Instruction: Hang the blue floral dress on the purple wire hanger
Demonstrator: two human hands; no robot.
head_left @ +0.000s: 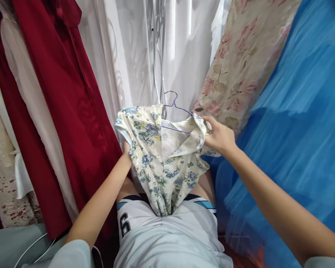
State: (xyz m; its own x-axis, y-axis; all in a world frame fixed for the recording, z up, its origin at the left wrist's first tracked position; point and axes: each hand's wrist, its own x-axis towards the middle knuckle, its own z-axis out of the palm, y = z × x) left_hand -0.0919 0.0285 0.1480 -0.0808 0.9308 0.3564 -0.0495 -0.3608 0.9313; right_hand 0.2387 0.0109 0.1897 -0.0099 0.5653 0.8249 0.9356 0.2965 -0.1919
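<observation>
A cream garment with blue flowers (162, 160) hangs in front of me on a thin purple wire hanger (174, 108). My right hand (219, 136) is closed on the garment's right shoulder edge, next to the hanger's arm. My left hand (126, 149) reaches under the garment's left side; the cloth covers its fingers. The garment's lower end drapes down over my lap.
Dark red dresses (64, 96) and white ones hang at the left. A white curtain (134, 48) hangs behind. A pink floral fabric (240, 63) and blue tulle (301, 123) fill the right. My white shorts (167, 234) show below.
</observation>
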